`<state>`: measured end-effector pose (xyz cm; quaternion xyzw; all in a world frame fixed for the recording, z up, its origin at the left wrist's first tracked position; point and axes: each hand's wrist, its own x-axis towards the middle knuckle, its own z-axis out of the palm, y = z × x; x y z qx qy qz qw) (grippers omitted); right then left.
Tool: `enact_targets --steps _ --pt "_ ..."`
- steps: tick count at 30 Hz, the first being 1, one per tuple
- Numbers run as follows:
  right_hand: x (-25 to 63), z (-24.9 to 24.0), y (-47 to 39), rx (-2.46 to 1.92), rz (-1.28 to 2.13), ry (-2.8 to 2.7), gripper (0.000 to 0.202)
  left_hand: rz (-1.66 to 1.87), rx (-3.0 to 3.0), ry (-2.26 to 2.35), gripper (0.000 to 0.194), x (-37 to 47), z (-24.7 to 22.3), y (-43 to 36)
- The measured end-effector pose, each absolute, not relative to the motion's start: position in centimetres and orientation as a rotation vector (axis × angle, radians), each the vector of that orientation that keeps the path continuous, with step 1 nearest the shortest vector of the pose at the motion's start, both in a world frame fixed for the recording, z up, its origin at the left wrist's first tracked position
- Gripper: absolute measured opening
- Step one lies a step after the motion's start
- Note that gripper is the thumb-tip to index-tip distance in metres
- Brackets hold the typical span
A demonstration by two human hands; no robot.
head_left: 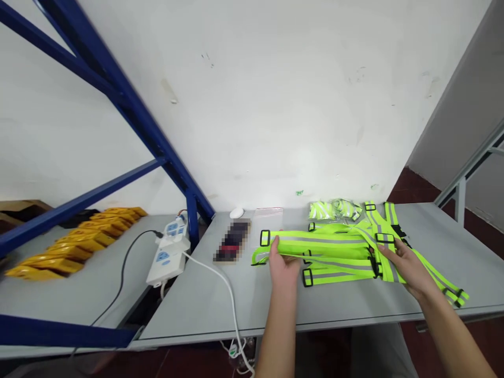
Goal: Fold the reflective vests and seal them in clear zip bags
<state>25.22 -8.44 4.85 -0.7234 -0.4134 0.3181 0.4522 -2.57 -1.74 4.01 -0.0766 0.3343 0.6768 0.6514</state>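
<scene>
A neon yellow-green reflective vest (331,240) made of elastic straps, with grey stripes and black buckles, stretches across the right half of the table. My left hand (283,265) grips its strap bundle near the left end, thumb on top and fingers underneath. At the other side my right hand (407,268) pinches a strap just beside a black slide buckle (385,238). Loose straps hang past my right hand towards the front right. Behind the vest, against the wall, lie small clear bags (334,210) with folded neon-and-grey pieces inside.
Left of the vest are a blurred-out phone-like object (233,241), a white round item (237,212) and a clear plastic bag (268,218). A white power strip (168,254) with cables sits by the blue frame (149,136). Yellow packets (79,241) lie in a row at far left.
</scene>
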Motion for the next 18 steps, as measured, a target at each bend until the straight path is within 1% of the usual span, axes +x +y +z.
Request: enact_targets --steps 3,6,8,11,16,18 --pt "23.5 2.6 -7.8 -1.928 0.805 -1.010 0.083 1.564 -0.247 0.829 0.023 -4.1 3.4 -2.8" --pt "22.6 1.4 -7.3 -2.005 0.779 -1.106 0.083 1.594 -0.258 0.936 0.030 -5.2 2.5 -3.8" --pt "22.4 0.8 -7.1 -2.047 0.762 -1.165 0.085 1.610 -0.255 1.028 0.029 -5.8 1.8 -4.3" --pt "22.7 -0.1 -6.9 -2.070 0.778 -1.175 0.086 1.607 -0.269 1.124 0.026 -6.9 0.9 -4.7" --pt "23.2 -2.1 -7.2 -2.063 0.883 -1.017 0.089 1.628 -0.224 1.168 0.023 -8.8 0.2 -5.4" --pt "23.5 -3.0 -7.4 -2.031 0.883 -0.981 0.089 1.665 -0.180 1.145 0.026 -9.5 0.2 -6.1"
